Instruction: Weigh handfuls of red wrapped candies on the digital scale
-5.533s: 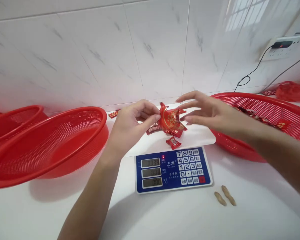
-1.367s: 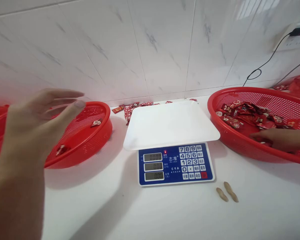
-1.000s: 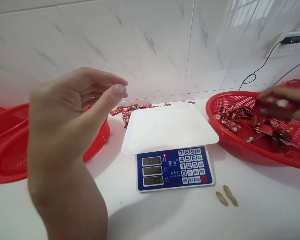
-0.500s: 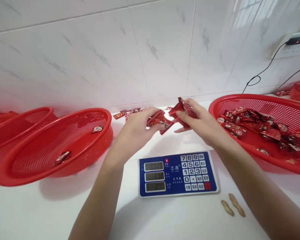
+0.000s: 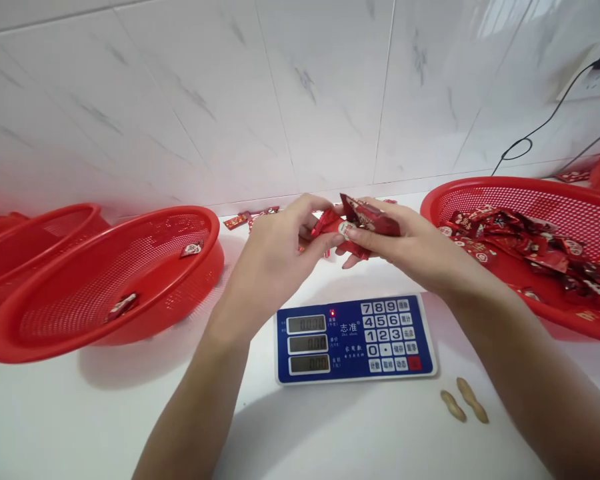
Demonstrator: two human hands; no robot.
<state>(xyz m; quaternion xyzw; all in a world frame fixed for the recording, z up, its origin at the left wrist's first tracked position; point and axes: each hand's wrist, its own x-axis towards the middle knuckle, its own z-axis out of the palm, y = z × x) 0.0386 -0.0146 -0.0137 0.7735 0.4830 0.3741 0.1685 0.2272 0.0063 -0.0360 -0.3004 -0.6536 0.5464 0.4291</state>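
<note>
Sweets (image 5: 367,223): a bunch of red wrapped pieces, held above the scale tray (image 5: 375,280), between both my hands.

Head view: my right hand (image 5: 410,243) is clenched round the bunch from the right, its long axis running left to right. My left hand (image 5: 275,257) meets it from the left, fingertips pinching the near end of one piece (image 5: 326,223), it seems, though the fingers hide the contact. Both hands are equally close. The left basket (image 5: 80,333) lies well apart; the right basket (image 5: 530,190) is nearer.
</note>
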